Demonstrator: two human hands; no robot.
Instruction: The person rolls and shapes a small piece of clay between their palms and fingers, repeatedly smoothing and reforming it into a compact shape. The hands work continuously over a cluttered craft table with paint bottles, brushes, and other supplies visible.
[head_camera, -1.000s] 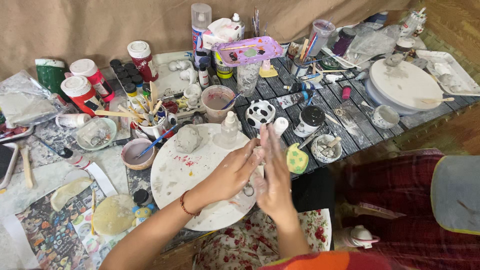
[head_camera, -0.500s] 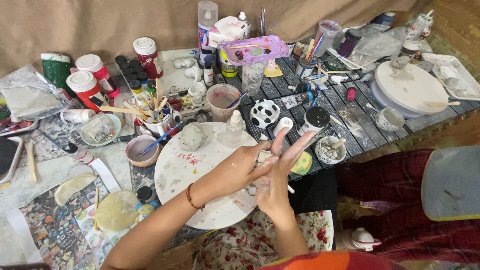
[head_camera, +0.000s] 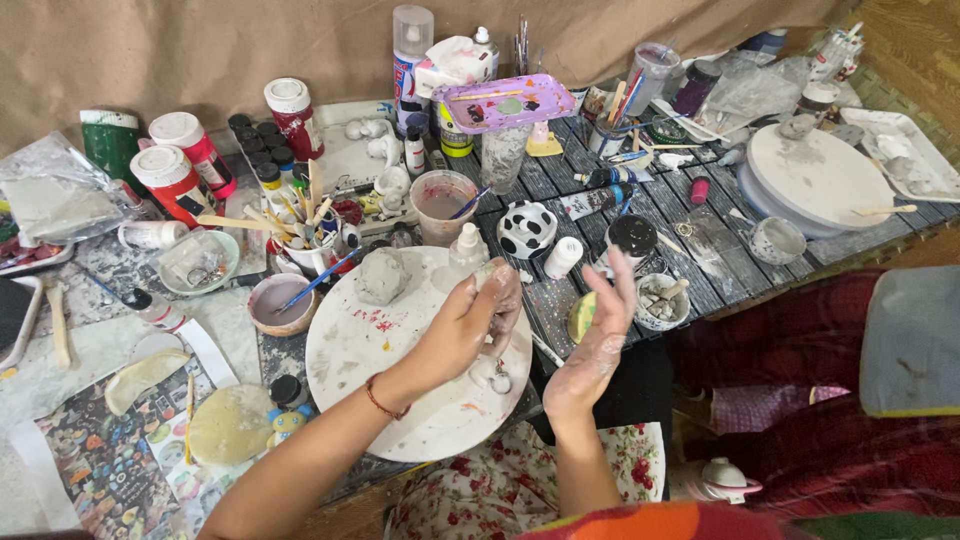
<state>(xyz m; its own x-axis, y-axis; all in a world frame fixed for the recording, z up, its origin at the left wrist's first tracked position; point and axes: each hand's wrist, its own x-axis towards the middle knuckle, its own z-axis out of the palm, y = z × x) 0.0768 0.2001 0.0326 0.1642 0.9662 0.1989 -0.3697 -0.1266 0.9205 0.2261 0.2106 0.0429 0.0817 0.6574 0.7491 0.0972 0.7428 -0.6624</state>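
Head view shows my left hand (head_camera: 468, 322) clenched around a grey clay lump (head_camera: 494, 272) at centre frame over the white round board (head_camera: 340, 350), while my right hand (head_camera: 598, 340) hangs open beside it.

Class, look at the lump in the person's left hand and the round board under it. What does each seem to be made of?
The lump in the left hand looks like soft grey clay: matte, with residue on the fingers. The round board seems a hard white disc, perhaps plastic or coated wood, smeared with clay and red paint.
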